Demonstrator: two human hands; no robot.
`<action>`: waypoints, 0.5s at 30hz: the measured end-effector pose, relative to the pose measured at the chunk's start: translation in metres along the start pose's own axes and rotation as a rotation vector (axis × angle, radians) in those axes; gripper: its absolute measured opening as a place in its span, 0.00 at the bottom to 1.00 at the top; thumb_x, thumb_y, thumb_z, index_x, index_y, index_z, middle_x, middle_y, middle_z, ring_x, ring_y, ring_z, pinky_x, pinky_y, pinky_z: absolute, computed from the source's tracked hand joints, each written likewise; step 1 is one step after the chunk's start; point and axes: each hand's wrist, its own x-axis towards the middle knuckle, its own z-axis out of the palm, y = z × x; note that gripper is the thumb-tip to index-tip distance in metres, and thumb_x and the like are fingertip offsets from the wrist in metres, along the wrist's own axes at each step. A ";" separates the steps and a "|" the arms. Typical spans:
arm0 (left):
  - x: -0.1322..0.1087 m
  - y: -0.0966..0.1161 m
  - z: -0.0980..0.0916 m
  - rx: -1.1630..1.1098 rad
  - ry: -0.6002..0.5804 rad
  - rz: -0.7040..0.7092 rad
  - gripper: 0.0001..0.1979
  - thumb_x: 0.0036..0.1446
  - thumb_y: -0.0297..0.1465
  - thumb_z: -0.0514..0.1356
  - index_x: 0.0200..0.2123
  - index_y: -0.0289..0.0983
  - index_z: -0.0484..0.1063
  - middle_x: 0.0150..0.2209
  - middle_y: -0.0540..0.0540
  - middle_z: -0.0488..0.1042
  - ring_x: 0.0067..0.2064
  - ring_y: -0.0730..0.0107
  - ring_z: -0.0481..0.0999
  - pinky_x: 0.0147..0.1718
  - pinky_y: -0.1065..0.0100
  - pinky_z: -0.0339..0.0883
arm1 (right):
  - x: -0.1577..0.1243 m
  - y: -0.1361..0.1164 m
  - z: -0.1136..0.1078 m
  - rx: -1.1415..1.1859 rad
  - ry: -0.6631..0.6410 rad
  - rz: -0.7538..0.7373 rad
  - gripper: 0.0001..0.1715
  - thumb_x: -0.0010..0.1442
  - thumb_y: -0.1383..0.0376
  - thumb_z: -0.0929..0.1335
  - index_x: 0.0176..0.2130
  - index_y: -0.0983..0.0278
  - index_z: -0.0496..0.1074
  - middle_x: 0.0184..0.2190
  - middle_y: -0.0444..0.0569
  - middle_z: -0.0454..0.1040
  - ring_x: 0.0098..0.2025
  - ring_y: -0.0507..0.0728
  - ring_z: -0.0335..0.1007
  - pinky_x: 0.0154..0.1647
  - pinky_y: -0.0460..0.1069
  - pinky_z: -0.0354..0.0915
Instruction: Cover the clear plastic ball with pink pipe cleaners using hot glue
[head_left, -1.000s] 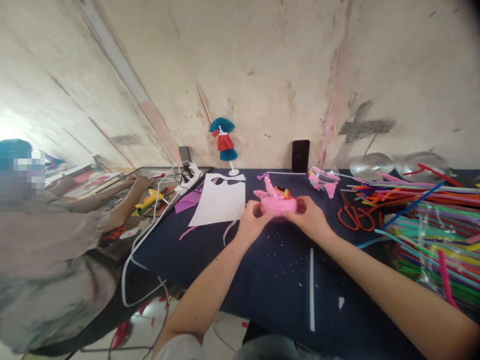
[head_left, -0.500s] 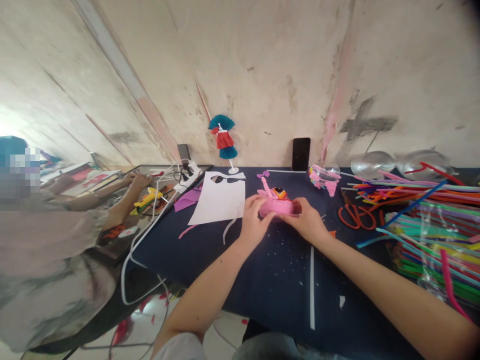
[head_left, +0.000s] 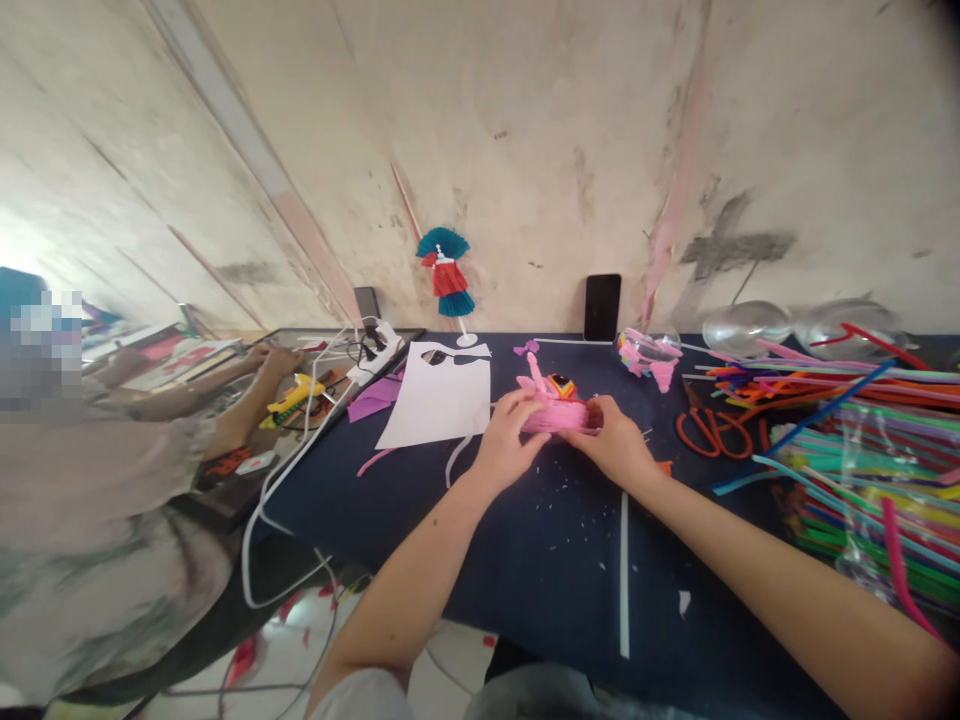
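A fuzzy pink craft piece (head_left: 559, 415) with a pink upright stalk and a red, yellow and black part on top sits between my two hands above the dark blue table (head_left: 525, 590). My left hand (head_left: 511, 440) grips its left side, fingers behind and thumb in front. On its right side, my right hand (head_left: 611, 437) holds the edge in the same way. My right fingertips are partly hidden behind the piece. Small white scraps lie on the table below.
White paper (head_left: 442, 400) and a power strip (head_left: 379, 355) lie left; a person's arms (head_left: 259, 390) are farther left. At the back stand a fan-shaped figure (head_left: 450, 275) and phone (head_left: 602, 308). Orange scissors (head_left: 712, 433) and pipe cleaners (head_left: 870, 500) lie right.
My left hand has shifted slightly left and down along the pink piece, and the piece's stalk has moved a little to the right. My right hand stays nearly in place.
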 end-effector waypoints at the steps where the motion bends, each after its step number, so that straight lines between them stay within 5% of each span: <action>1: 0.001 -0.001 -0.001 0.010 -0.011 0.010 0.15 0.51 0.30 0.63 0.44 0.43 0.72 0.50 0.42 0.67 0.54 0.56 0.65 0.56 0.52 0.57 | 0.000 0.001 0.001 0.008 0.002 -0.004 0.24 0.45 0.55 0.72 0.39 0.61 0.64 0.35 0.49 0.74 0.36 0.58 0.72 0.39 0.54 0.67; 15: 0.005 -0.014 -0.001 0.093 -0.004 0.131 0.11 0.56 0.32 0.59 0.43 0.41 0.72 0.46 0.41 0.66 0.52 0.57 0.66 0.54 0.54 0.59 | 0.006 0.003 -0.007 0.051 -0.068 -0.031 0.30 0.41 0.56 0.73 0.43 0.61 0.64 0.40 0.51 0.74 0.42 0.60 0.72 0.44 0.56 0.67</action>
